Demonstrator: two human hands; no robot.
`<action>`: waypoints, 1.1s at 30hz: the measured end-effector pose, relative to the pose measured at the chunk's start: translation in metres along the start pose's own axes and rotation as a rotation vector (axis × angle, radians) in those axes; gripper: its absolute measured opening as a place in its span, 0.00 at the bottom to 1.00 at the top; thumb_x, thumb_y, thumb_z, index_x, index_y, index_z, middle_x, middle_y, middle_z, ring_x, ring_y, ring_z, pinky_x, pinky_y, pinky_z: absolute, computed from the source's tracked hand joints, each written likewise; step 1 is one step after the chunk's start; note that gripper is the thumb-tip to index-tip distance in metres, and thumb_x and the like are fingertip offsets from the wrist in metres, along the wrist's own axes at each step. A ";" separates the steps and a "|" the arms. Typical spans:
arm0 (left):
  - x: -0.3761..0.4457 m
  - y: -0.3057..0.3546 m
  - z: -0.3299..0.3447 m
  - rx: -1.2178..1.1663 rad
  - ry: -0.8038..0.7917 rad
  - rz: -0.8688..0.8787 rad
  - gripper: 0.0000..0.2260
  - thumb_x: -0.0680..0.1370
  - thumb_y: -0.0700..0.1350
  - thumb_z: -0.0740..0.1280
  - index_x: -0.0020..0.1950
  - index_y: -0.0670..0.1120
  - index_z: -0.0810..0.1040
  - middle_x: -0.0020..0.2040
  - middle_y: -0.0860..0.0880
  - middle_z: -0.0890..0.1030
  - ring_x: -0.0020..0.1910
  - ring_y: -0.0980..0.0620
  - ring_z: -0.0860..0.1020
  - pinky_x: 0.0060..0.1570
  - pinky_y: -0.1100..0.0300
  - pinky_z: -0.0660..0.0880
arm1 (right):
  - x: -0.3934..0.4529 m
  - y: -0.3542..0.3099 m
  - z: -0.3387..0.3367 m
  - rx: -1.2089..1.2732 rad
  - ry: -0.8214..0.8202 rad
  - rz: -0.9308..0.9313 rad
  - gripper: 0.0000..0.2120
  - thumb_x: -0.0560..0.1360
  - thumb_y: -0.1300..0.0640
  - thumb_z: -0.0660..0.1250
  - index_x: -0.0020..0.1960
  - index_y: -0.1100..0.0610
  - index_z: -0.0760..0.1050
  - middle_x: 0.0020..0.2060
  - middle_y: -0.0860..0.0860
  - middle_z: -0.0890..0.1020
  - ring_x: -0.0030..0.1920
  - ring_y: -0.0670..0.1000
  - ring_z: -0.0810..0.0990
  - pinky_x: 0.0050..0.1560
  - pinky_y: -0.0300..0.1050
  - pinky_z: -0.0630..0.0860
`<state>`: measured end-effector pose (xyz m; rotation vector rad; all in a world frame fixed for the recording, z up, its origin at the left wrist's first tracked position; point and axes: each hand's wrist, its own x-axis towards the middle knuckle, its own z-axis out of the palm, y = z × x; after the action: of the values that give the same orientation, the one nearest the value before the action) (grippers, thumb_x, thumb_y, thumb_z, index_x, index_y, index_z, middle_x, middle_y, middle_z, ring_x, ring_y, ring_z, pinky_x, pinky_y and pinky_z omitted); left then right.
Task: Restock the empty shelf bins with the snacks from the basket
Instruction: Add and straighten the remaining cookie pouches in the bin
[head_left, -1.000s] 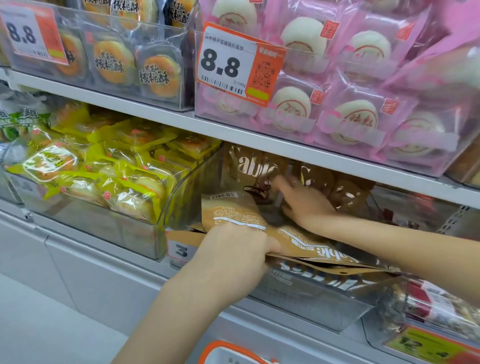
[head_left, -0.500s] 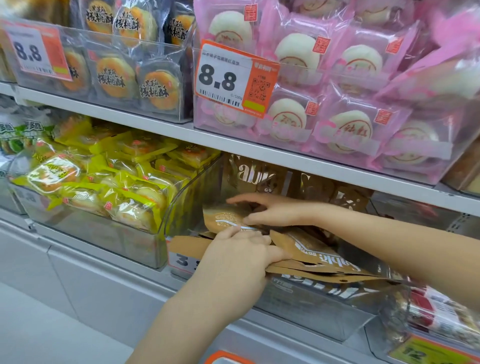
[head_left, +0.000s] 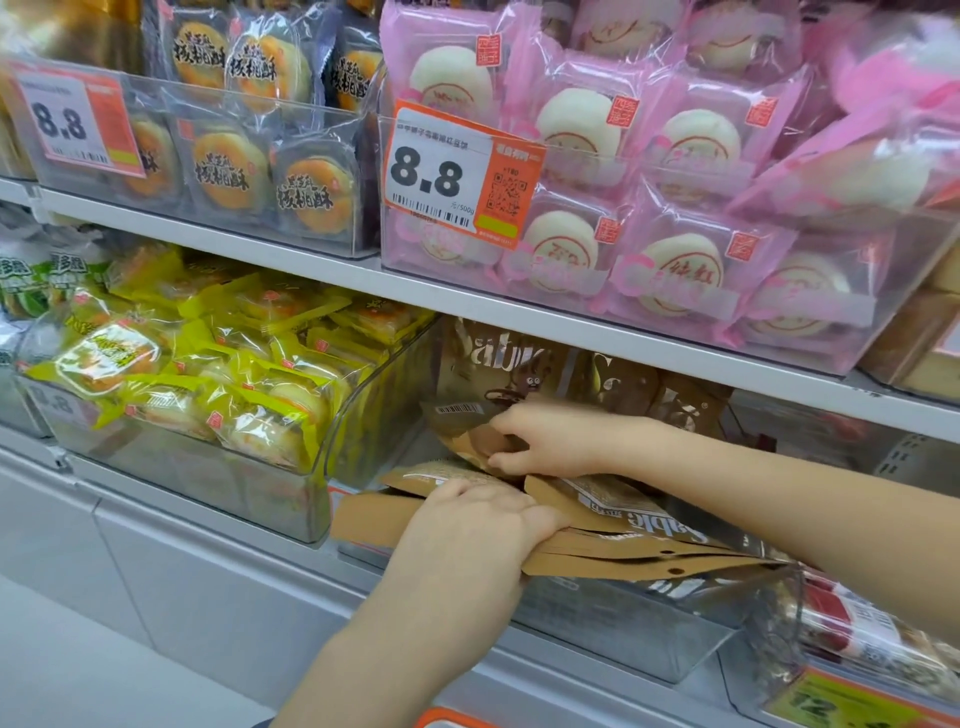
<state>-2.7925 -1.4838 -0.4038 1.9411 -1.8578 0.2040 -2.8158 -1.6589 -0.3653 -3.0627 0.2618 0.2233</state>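
Your right hand (head_left: 545, 441) has drawn back toward the bin's front since half a second ago, its fingers now curling onto a brown snack pack (head_left: 467, 426) where before they lay stretched flat over it. You reach it in from the right edge of the frame, forearm running low under the shelf, thumb beneath and fingers on top, pinching that pack near its barcode end. Your left hand (head_left: 478, 525) comes up from the bottom centre, wrist bent, knuckles toward you, fingers folded over the stack of brown packs (head_left: 623, 545) and gripping it against the clear bin (head_left: 623, 634) at centre frame. The stack lies flat, jutting out over the bin's front wall toward the right. More brown packs stand upright at the back of the bin, just under the shelf edge. Left of centre sits a bin of yellow-wrapped cakes (head_left: 208, 379); above, in the upper right, the pink-wrapped buns (head_left: 665, 218) with an 8.8 price tag (head_left: 457, 176) on their bin front
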 end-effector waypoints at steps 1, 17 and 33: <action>0.000 0.001 -0.001 0.017 0.004 0.006 0.20 0.53 0.48 0.65 0.43 0.60 0.81 0.35 0.62 0.81 0.37 0.62 0.80 0.40 0.68 0.68 | -0.001 0.001 0.001 -0.010 0.006 0.021 0.14 0.77 0.49 0.63 0.47 0.60 0.76 0.41 0.55 0.79 0.37 0.52 0.75 0.37 0.49 0.70; 0.008 -0.002 0.000 0.084 -0.053 -0.080 0.15 0.76 0.41 0.61 0.60 0.56 0.73 0.57 0.53 0.78 0.58 0.51 0.73 0.52 0.55 0.61 | 0.026 -0.023 -0.026 0.460 0.420 0.253 0.14 0.77 0.39 0.57 0.42 0.44 0.76 0.35 0.40 0.75 0.39 0.44 0.74 0.35 0.38 0.64; 0.009 0.000 -0.001 0.085 -0.036 -0.105 0.15 0.76 0.41 0.62 0.58 0.57 0.73 0.54 0.54 0.78 0.56 0.52 0.74 0.51 0.54 0.61 | 0.025 -0.028 -0.018 0.178 0.498 0.286 0.12 0.78 0.46 0.56 0.45 0.48 0.75 0.45 0.45 0.81 0.44 0.47 0.78 0.43 0.45 0.73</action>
<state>-2.7912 -1.4920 -0.3997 2.1068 -1.7907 0.2198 -2.7843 -1.6371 -0.3502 -2.8402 0.7004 -0.5297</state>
